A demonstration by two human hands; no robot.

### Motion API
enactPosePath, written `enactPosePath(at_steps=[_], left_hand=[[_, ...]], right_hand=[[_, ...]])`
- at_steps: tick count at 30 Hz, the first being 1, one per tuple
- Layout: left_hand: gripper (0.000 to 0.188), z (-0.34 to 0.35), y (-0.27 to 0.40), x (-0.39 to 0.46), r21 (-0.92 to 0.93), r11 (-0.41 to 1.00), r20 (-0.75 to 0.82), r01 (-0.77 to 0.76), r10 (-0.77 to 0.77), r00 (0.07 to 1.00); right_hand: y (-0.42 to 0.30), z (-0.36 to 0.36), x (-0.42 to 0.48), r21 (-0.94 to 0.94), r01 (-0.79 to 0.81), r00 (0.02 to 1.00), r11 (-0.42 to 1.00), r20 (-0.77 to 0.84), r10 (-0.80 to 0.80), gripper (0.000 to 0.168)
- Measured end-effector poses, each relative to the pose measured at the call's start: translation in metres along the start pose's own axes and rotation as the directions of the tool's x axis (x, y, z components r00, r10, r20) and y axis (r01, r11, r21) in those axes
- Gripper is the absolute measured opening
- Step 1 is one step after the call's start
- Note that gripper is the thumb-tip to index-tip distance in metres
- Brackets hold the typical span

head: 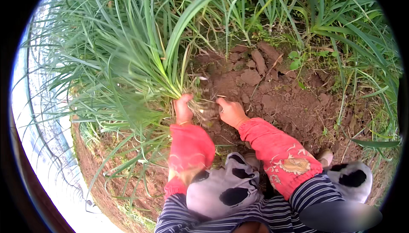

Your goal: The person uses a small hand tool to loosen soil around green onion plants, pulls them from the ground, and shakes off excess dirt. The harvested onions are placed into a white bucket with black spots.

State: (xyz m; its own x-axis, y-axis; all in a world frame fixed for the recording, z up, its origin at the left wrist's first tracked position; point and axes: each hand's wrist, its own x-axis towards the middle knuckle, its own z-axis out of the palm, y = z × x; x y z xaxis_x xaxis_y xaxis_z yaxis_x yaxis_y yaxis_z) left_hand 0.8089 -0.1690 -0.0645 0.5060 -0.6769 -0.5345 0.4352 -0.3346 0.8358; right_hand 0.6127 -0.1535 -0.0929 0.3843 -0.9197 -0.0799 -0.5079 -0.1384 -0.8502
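My left hand [184, 110] is closed around the pale stem bases of a bunch of long green leafy plants [166, 79], like leeks or Chinese chives. The leaves fan out up and to the left, partly blurred. Thin pale roots [201, 106] with some soil hang to the right of that hand, blurred. My right hand [231, 111] is just right of the roots, with its thumb and fingers near each other. A thin pale object [221, 96] shows at its fingertips; whether it is held cannot be told.
Reddish-brown soil with clods [250, 77] spreads ahead and right. More of the leafy plants [322, 9] stand along the top and right. My knees in spotted cloth [236, 191] are below the hands. Whitish sheeting [41, 121] with thin netting-like lines runs along the left edge.
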Motion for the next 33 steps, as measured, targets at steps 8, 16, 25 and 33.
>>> enactPosePath(at_steps=[8, 16, 25, 33], left_hand=[[0.033, 0.007, 0.053, -0.040, -0.159, 0.986, 0.170, 0.044, -0.016, 0.985], [0.023, 0.103, 0.020, 0.075, 0.243, 0.970, 0.322, -0.032, -0.050, 0.945], [0.038, 0.137, 0.009, 0.078, 0.327, 0.945, 0.404, -0.020, -0.121, 0.907], [0.027, 0.046, -0.017, 0.014, -0.092, 0.996, 0.310, 0.002, 0.027, 0.950]], right_hand=[[-0.032, -0.105, 0.022, 0.033, -0.102, 0.991, 0.994, 0.087, 0.099, 0.014], [-0.053, -0.154, 0.087, -0.165, -0.215, 0.948, 0.963, 0.204, 0.246, 0.021], [-0.012, -0.069, 0.074, -0.141, -0.183, 0.983, 0.973, -0.035, 0.180, 0.023], [0.049, -0.063, 0.055, -0.031, -0.035, 0.989, 0.999, -0.142, 0.030, 0.015]])
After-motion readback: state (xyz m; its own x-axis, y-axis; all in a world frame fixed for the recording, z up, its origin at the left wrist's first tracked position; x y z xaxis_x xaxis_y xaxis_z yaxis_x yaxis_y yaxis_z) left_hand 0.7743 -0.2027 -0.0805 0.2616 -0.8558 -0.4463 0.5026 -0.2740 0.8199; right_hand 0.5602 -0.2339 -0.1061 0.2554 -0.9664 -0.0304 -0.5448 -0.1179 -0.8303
